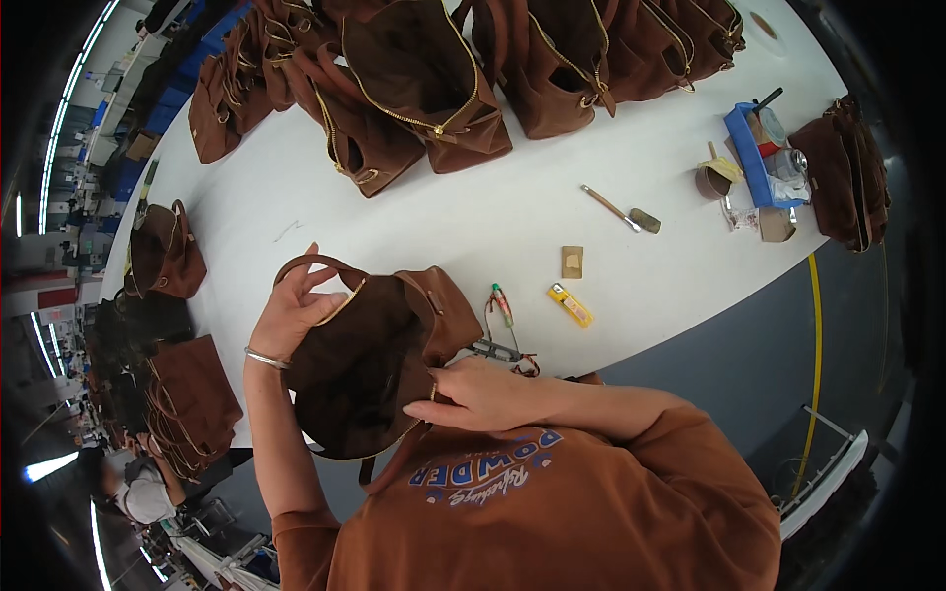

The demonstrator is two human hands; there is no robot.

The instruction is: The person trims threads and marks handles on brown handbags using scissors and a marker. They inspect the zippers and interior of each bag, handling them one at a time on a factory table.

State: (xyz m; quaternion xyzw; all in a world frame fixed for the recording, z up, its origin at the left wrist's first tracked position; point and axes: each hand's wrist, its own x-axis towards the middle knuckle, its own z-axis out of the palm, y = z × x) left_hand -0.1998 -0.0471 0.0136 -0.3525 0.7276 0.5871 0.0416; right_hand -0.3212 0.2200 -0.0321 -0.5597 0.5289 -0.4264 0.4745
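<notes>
A brown handbag (pixel 360 345) is spread wide in front of me, its dark lining facing up. My left hand (pixel 294 307) is closed on its far left rim beside the handle (pixel 325 262), thumb along the gold zip edge. My right hand (pixel 478 392) pinches the near right rim, close to my body. Part of the bag's outer side (pixel 448 305) rests on the white table (pixel 493 207). To the right of it lie a green-and-white pen-like tool (pixel 503 305) and a metal tool (pixel 496 351), partly hidden by the bag and my right hand.
A yellow box cutter (pixel 571 305), a small tan piece (pixel 573 262) and a brush (pixel 621 209) lie on the table. A blue tray (pixel 751 158) with supplies stands at right. Several brown bags (pixel 468 133) line the far side; others sit at left. Another person (pixel 148 488) is at lower left.
</notes>
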